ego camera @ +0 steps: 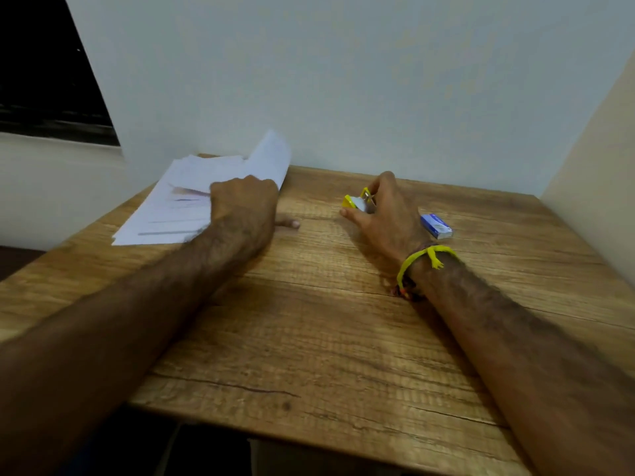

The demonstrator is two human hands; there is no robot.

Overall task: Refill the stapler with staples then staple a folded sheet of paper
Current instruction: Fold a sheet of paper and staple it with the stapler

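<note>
A small yellow stapler (357,201) sits at the back middle of the wooden table (309,338), and my right hand (388,214) is closed around it from the right, thumb along its near side. A blue and white staple box (436,226) lies just right of that hand. At the back left a loose stack of white sheets (171,207) lies on the table. My left hand (245,211) grips the right edge of a sheet (271,159), whose far end is lifted and blurred.
A pale wall stands right behind the table and another closes in on the right. A dark window (44,70) is at the upper left. The table's near edge (309,427) runs across the bottom. A yellow band (417,257) circles my right wrist.
</note>
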